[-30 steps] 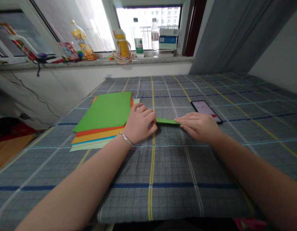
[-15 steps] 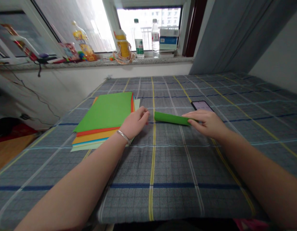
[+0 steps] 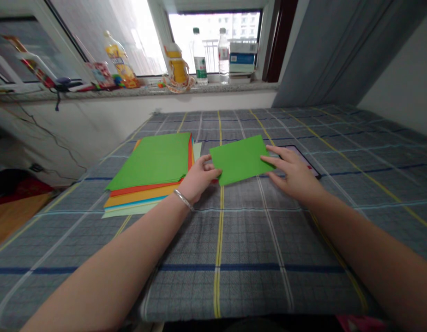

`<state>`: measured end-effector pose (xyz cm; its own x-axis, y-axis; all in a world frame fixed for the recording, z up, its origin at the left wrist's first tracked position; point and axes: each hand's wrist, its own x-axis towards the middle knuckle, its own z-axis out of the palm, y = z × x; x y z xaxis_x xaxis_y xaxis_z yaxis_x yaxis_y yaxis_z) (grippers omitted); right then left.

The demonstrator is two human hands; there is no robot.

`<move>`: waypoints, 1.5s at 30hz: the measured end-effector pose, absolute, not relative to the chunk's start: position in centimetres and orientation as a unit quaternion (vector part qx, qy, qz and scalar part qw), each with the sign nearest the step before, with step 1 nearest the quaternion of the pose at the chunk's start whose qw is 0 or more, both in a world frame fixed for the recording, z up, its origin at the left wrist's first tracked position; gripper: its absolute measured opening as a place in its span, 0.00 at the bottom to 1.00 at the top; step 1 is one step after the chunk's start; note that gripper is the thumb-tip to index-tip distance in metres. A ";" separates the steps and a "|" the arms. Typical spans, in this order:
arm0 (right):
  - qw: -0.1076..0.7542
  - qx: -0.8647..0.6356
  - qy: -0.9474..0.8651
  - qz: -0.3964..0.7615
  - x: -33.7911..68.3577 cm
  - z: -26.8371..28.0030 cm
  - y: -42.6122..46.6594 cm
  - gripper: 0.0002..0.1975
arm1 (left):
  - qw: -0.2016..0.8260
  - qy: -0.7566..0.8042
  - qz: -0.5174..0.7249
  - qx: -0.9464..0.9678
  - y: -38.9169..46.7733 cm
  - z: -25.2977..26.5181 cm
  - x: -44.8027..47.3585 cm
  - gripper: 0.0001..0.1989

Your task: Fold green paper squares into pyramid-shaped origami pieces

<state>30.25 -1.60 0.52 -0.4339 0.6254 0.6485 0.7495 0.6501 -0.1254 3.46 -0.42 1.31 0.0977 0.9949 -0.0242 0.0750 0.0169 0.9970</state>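
Observation:
A small green sheet of paper (image 3: 241, 159), perhaps folded, is tilted above the checked cloth with its broad face toward me. My left hand (image 3: 201, 177), with a silver bangle on the wrist, pinches its left edge between thumb and fingers. At the opposite edge, my right hand (image 3: 291, 173) has its fingers spread, their tips touching the paper. A bit of red shows beside the left thumb; I cannot tell what it is. Left of the left hand lies a stack of coloured paper (image 3: 153, 159), green on top, with red, orange, blue and pale green edges below.
A phone (image 3: 312, 167) lies partly behind my right hand on the checked cloth (image 3: 248, 240). Along the windowsill (image 3: 147, 92) stand a yellow bottle (image 3: 121, 62), a yellow flask (image 3: 178, 69), two clear bottles (image 3: 200, 57) and some boxes (image 3: 241, 60). A grey curtain (image 3: 324, 50) hangs at right.
The green paper has gone from lying as a narrow strip to being raised with its wide face showing. My left hand has taken its left edge; my right fingers have spread, uncovering more of the phone.

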 end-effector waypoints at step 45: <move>0.239 -0.378 -0.894 -0.024 31.1 -0.9 -1.4 0.53 | 0.125 0.440 0.172 0.872 -2.7 1.4 4.5 0.03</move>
